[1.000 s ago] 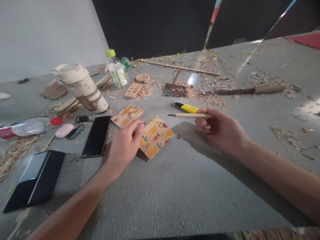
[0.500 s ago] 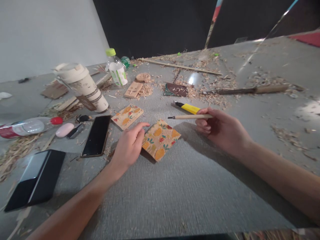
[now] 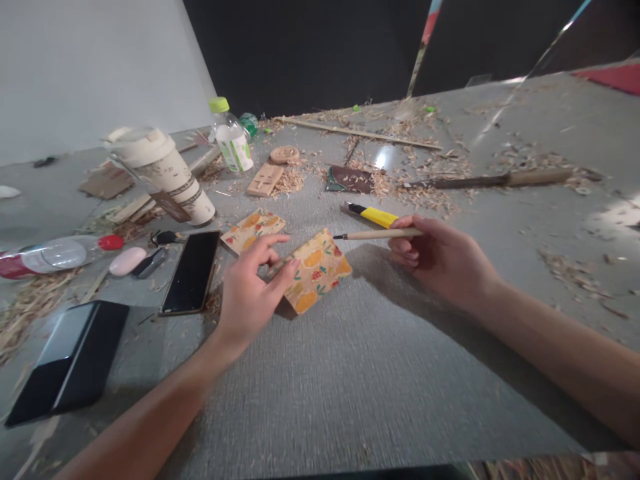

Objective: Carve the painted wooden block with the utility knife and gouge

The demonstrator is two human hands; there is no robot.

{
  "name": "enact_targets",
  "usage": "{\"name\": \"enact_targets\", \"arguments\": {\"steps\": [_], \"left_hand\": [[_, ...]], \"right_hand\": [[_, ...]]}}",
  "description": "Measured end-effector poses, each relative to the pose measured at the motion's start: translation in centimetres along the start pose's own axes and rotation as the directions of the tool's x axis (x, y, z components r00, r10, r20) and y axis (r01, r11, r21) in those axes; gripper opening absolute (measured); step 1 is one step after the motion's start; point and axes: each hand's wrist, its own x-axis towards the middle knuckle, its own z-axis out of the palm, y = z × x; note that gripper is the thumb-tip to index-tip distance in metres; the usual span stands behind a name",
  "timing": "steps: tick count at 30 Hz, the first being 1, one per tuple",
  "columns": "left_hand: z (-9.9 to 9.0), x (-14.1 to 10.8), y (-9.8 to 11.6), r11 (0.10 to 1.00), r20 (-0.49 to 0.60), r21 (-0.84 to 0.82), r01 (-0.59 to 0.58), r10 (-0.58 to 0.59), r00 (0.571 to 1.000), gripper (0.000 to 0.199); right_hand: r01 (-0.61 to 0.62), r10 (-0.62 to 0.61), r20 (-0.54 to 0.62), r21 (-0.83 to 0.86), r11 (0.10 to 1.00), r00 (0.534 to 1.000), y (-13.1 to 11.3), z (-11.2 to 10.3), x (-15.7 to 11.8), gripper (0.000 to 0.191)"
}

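A square card with an orange-fruit pattern (image 3: 316,270) is tilted up off the grey table, its left edge gripped between the thumb and fingers of my left hand (image 3: 254,283). My right hand (image 3: 435,257) holds a thin wooden-handled tool (image 3: 375,234) in closed fingers, its dark metal tip pointing left, close to the card's upper right edge. Just behind my right hand lies a yellow cutter (image 3: 377,217). A second patterned card (image 3: 254,228) lies flat behind my left hand, which partly covers its view.
On the left are a phone (image 3: 191,273), a black folded device (image 3: 70,360), a beige cup (image 3: 165,175) and a red-capped bottle (image 3: 60,253). Farther back stand a green-capped bottle (image 3: 233,143), carved wood pieces (image 3: 266,180), a brown pouch (image 3: 353,179) and a long stick (image 3: 500,180) among shavings.
My left hand has taken hold of the nearer card, which was flat on the table, and tilted it up slightly to the left. My right hand with the tool has hardly moved.
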Motion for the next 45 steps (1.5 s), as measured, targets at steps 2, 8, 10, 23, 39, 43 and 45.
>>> {"name": "enact_targets", "arguments": {"steps": [2,8,10,23,39,43,45], "left_hand": [[0.0,-0.1,0.0,0.997,-0.095,0.019,-0.071,0.073,0.993,0.024],[0.3,-0.1,-0.7,0.977,-0.098,0.105,-0.185,0.195,0.976,0.02],[0.3,-0.2,-0.7,0.959,-0.146,0.139,-0.249,0.268,0.952,0.022],[0.1,0.5,0.3,0.727,0.653,-0.043,-0.686,0.54,0.531,0.076],[-1.8,7.3,-3.9,0.985,0.166,-0.017,0.174,-0.169,0.972,0.053],[-1.7,6.0,-1.4,0.886,0.3,-0.364,0.286,-0.179,0.937,0.077],[-1.7,4.9,-0.4,0.601,0.451,-0.636,0.484,-0.22,0.865,0.078]], "right_hand": [[0.0,0.0,0.002,0.007,1.0,1.0,0.0,0.0,0.0,0.025],[-0.006,0.006,0.008,0.035,0.999,1.0,0.2,-0.2,0.1,0.025],[-0.009,0.008,0.014,0.054,0.998,1.0,0.2,-0.3,0.1,0.023],[0.013,-0.016,0.013,0.243,0.97,1.0,1.0,-1.9,0.7,0.018],[-0.034,0.028,0.031,0.211,0.977,0.999,1.4,-1.9,0.9,0.02],[-0.042,0.036,0.031,0.218,0.975,0.999,1.3,-1.6,0.9,0.021],[-0.043,0.039,0.024,0.224,0.974,0.999,1.2,-1.4,0.9,0.021]]}}
